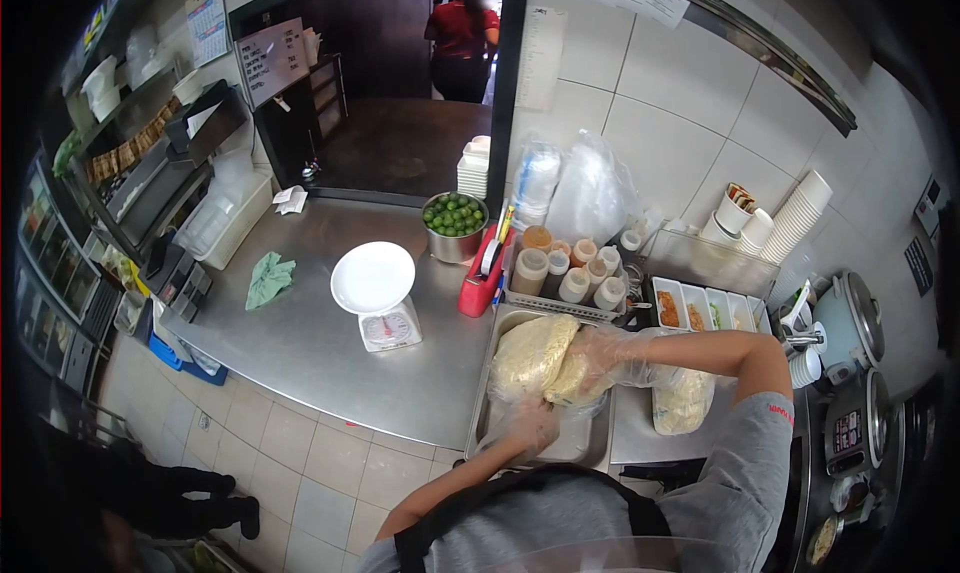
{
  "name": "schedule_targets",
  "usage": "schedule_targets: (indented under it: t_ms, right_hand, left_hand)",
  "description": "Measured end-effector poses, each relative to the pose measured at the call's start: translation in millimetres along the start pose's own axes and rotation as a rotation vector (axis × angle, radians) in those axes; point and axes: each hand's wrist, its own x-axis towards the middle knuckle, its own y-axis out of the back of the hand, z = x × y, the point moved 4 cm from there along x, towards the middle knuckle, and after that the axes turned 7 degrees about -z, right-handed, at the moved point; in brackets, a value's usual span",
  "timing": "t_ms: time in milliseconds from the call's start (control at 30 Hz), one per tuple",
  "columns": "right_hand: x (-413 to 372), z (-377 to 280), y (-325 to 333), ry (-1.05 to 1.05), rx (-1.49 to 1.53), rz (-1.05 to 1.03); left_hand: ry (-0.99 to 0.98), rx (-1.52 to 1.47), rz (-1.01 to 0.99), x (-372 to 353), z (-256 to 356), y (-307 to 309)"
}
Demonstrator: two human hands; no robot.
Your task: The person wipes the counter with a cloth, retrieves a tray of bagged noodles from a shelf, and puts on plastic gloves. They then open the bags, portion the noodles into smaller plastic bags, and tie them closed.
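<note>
A large clear plastic bag of pale yellow noodles (535, 355) lies over a metal tray (573, 443). My left hand (530, 425), in a clear plastic glove, is closed on the near edge of the bag. My right hand (598, 357), gloved too, is at the right side of the noodles with its fingers pressed in and partly hidden; it appears to grip them. A second bag of noodles (683, 401) rests to the right of the tray, below my right forearm.
A white kitchen scale (390, 327) stands on the steel counter (300, 348), left of a red tape dispenser (481, 278). Sauce bottles (573, 286) fill a basket behind the tray. Limes (455, 214) sit in a metal pot. A person in red (462, 33) is beyond the opening.
</note>
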Motion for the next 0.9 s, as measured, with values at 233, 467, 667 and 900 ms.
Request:
schedule_targets:
  t_ms: [233, 467, 667, 900]
  right_hand:
    - [3, 26, 0, 0.075, 0.471, -0.035]
    - [1, 59, -25, -0.141, 0.812, 0.012]
    - [-19, 59, -47, -0.01, 1.239, 0.096]
    - [-73, 32, -100, -0.074, 1.267, 0.448]
  left_hand:
    - [-0.026, -0.008, 0.035, 3, -8, -12]
    - [0.027, -0.62, -0.149, 16, -33, -37]
    - [0.078, -0.783, -0.247, 0, -2, -1]
    - [-0.001, -0.902, -0.203, 11, 2, 7]
